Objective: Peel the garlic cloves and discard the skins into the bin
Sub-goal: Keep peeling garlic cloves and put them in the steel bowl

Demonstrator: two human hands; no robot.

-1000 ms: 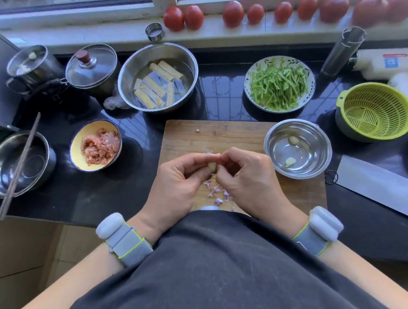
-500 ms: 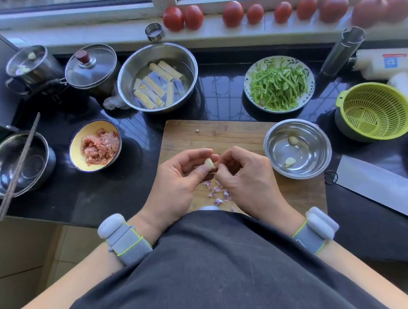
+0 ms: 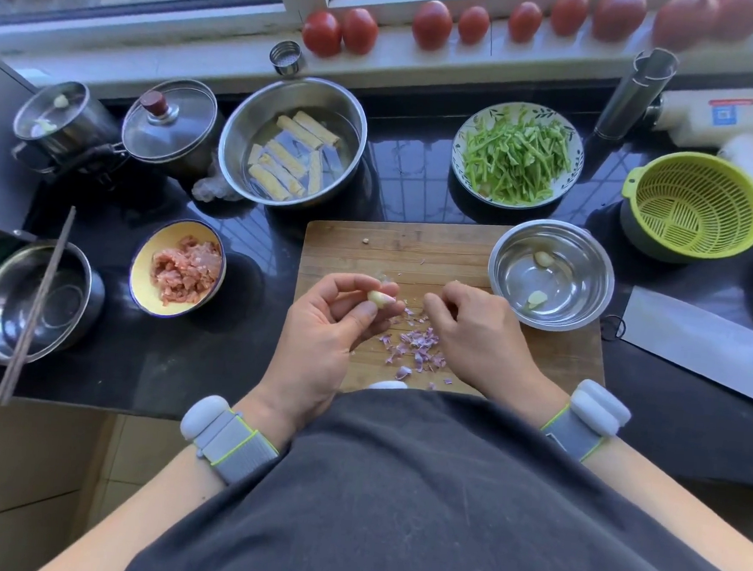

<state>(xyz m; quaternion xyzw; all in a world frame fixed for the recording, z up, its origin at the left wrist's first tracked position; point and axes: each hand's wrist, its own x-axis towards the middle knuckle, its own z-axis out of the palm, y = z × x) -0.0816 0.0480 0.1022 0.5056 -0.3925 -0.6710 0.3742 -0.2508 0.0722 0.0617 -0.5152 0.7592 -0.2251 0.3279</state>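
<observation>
Pinching garlic clove (image 3: 380, 298) in my left hand (image 3: 327, 326); right hand (image 3: 474, 325) curled, contents unclear; strip remaining pink skin over the cutting board (image 3: 412, 252)

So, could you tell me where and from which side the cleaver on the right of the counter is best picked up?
Probably by its handle: only the broad flat blade of the cleaver shows, lying flat on the counter with a cord loop at its left corner. The handle runs out of view on the right, so come from the right, fingers clear of the blade's long edges.
</observation>
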